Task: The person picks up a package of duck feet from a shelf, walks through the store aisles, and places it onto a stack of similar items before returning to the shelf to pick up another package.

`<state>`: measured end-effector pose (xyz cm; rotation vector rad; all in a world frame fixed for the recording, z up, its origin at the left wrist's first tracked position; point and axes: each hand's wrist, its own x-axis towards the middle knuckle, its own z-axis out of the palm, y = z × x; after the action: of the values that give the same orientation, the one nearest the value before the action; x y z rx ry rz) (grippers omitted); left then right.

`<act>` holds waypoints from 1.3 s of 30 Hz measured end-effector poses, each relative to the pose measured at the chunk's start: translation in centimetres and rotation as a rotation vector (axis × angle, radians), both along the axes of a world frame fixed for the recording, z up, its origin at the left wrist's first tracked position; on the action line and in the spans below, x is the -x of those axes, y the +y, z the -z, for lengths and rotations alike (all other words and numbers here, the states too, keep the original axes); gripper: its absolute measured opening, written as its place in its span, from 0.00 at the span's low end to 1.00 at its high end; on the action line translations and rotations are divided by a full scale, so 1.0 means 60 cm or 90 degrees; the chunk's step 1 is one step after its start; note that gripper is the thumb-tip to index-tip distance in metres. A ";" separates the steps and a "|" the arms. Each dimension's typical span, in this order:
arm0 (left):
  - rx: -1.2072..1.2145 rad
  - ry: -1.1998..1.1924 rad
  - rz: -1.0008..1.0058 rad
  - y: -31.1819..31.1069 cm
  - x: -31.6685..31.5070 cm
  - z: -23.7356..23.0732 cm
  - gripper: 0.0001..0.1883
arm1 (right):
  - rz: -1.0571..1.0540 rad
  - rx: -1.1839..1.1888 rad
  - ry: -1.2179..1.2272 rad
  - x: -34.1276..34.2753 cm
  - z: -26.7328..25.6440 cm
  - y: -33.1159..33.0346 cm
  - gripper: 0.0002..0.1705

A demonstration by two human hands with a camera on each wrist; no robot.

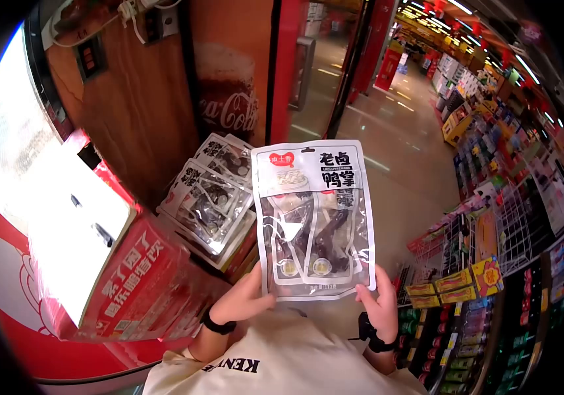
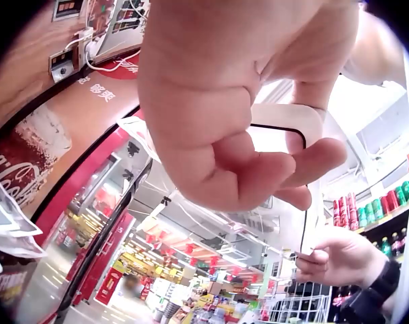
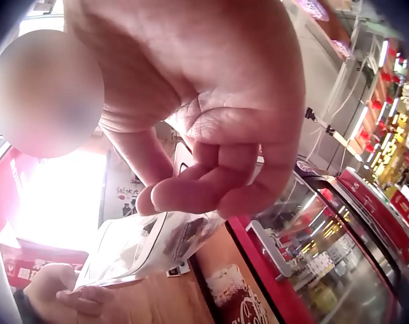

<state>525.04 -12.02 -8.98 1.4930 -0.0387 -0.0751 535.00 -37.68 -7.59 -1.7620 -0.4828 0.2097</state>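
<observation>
Nearest: pale shirt (image 1: 282, 359). Just beyond it, left hand (image 1: 245, 297) grasps the packet's lower left edge, thumb in front, fingers curled behind; right hand (image 1: 379, 306) pinches the lower right corner the same way. Packet (image 1: 324, 227) held up between them, printed face to the wearer, lettering upright, window over the dark food unobscured by fingers.

Good handling, as I judge it: keep both pinches level and light, at the margin, so the film stays flat and nothing inside gets squeezed. Top is unsupported and may flop if tipped. Glare sits on the window; a slight tilt should shed it.

Farther, to the left: pile of packets (image 1: 209, 197), loosely stacked; best not knocked with the left elbow. To the right, wire rack (image 1: 509, 240). Beyond: glass door (image 1: 324, 85).
</observation>
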 end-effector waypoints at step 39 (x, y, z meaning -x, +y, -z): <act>0.124 0.120 -0.970 0.012 -0.220 0.116 0.38 | -0.640 0.284 -0.114 -0.553 0.107 0.523 0.23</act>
<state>538.21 -11.29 -15.93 0.9934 1.1875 0.9790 568.18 -6.28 -14.00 -1.8204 -1.5281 0.9208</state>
